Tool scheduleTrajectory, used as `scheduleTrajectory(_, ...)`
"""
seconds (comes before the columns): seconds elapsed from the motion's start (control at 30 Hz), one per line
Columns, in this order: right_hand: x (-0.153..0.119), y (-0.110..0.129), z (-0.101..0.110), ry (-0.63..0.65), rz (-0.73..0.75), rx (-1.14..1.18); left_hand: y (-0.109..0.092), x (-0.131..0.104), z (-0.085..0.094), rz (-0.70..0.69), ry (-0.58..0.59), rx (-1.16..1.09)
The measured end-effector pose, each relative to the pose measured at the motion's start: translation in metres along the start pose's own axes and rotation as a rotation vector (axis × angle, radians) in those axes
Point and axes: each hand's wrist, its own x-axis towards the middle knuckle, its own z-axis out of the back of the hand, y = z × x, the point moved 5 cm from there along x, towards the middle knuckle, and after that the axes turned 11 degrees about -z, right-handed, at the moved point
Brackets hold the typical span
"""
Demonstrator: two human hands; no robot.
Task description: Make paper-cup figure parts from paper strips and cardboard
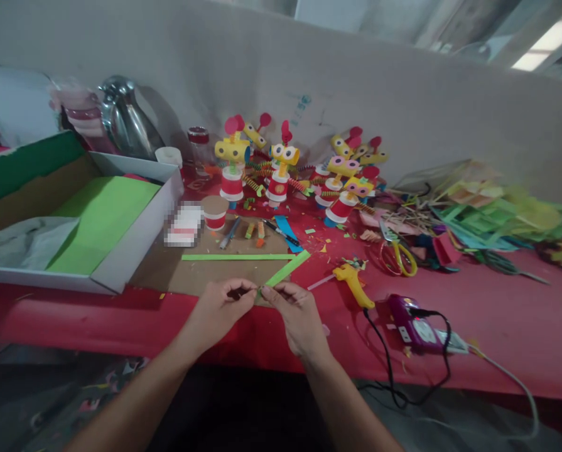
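Two light green paper strips form an angle over a brown cardboard sheet (167,273). One strip (233,257) runs level from the left; the other (287,269) slants down to my fingers. My left hand (219,311) pinches at the slanted strip's lower end. Right beside it, my right hand (299,314) has thumb and fingers closed on the same strip. The fingertips nearly meet and hide the strip's tip. A red and white paper cup (215,212) stands on the cardboard's back edge, near pens and small folded paper pieces.
A yellow glue gun (355,285) lies right of my hands, its cord near a purple power box (415,323). Scissors (398,254) and paper scraps lie farther right. Several cup figures (279,182) stand behind. An open box (144,235) with green paper is at left.
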Motion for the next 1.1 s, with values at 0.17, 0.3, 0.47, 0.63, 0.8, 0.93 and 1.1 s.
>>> scheduleTrajectory(0.17, 0.0, -0.003, 0.002, 0.023, -0.053, 0.161, 0.001, -0.003, 0.0, -0.02, 0.066, -0.004)
scheduleTrajectory(0.3, 0.005, 0.004, 0.02, -0.087, -0.042, 0.31, 0.001, -0.004, 0.001, 0.055, 0.099, 0.036)
scheduleTrajectory(0.47, 0.014, 0.03, 0.072, -0.314, 0.11, 0.404, 0.002, -0.008, 0.008, 0.119, 0.163, 0.208)
scheduleTrajectory(0.63, -0.015, 0.073, 0.077, -0.467, 0.56, -0.408, -0.006, -0.008, 0.015, -0.112, 0.093, 0.635)
scheduleTrajectory(0.8, -0.034, 0.057, 0.002, -0.16, 0.666, -1.274, -0.029, -0.01, -0.006, -0.511, 0.177, 0.953)
scheduleTrajectory(0.93, -0.031, 0.044, -0.006, -0.067, 0.611, -1.359, -0.038, -0.012, 0.001, -0.607, 0.143, 1.064)
scheduleTrajectory(1.1, -0.025, 0.053, 0.051, -0.256, 0.627, -1.285, -0.035, -0.008, 0.038, -0.577, -0.011, 1.216)
